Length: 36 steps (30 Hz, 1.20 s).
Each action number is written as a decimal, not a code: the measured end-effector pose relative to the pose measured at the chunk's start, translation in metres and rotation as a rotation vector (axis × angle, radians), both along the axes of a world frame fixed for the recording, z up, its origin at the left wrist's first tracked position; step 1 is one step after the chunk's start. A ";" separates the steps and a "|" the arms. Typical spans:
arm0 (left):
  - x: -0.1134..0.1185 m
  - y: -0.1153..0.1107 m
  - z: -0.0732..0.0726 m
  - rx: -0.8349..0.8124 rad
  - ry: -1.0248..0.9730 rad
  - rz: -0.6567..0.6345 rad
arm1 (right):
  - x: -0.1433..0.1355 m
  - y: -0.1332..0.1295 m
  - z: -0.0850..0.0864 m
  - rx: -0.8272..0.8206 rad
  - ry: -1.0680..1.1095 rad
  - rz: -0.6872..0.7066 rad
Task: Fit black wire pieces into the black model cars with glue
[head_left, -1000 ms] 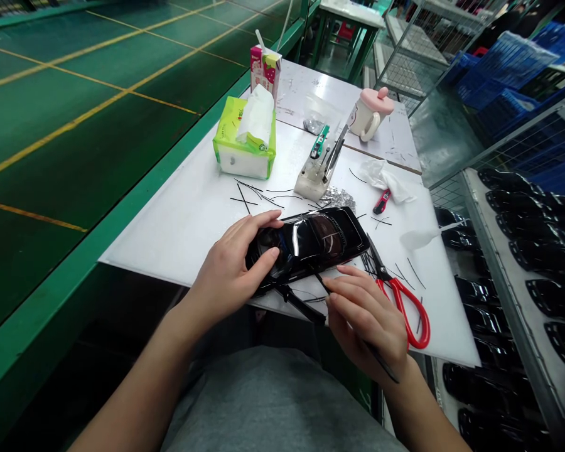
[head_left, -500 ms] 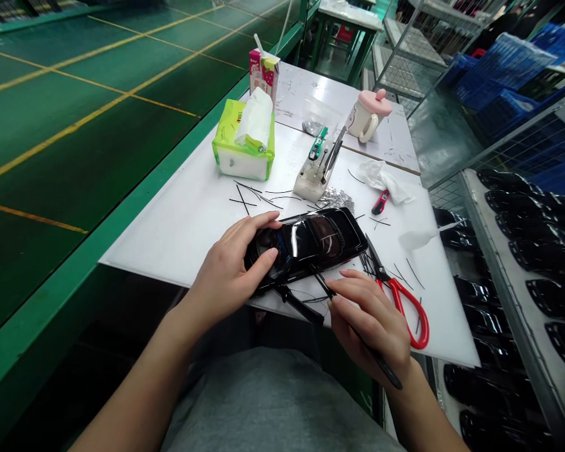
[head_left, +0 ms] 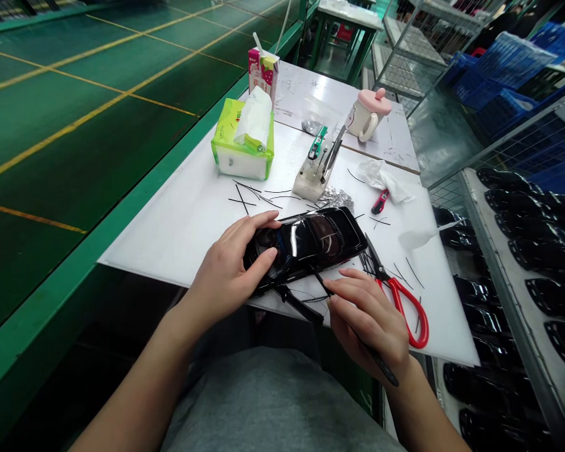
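Note:
A glossy black model car (head_left: 306, 242) lies on the white work surface in front of me. My left hand (head_left: 238, 257) grips its left end, thumb on top and fingers over the far side. In my right hand (head_left: 370, 314) is a slim black tool (head_left: 320, 279) that looks like tweezers, held like a pen. Its tip meets the car's near lower edge; the exact contact is too small to make out. Just below the car lies a black-handled tool (head_left: 301, 306). Scissors with red handles (head_left: 412, 311) rest beside my right hand, blades toward the car.
Behind the car stand a pale tool holder (head_left: 313, 179), a green tissue pack (head_left: 242, 141), a drink carton (head_left: 263, 72) and a lidded mug (head_left: 367, 116). A red cutter (head_left: 380, 201) and thin black strips lie about. At right, a rack (head_left: 508, 263) holds several black car bodies.
Both hands keep their hold on the car and the slim tool. The tool and my right hand have shifted only very slightly; the rest looks the same.

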<state>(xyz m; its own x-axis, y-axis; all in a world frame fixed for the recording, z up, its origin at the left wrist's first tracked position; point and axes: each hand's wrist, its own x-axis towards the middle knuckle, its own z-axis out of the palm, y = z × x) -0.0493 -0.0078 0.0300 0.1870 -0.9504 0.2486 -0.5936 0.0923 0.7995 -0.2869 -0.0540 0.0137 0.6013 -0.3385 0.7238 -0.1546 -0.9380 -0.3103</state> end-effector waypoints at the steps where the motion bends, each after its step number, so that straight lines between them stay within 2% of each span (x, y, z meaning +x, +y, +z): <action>1: 0.000 0.000 0.000 0.000 0.000 0.000 | 0.000 0.000 0.000 -0.001 -0.001 0.001; 36: -0.001 0.002 0.001 -0.001 -0.009 0.001 | -0.001 -0.001 0.001 -0.031 0.006 0.008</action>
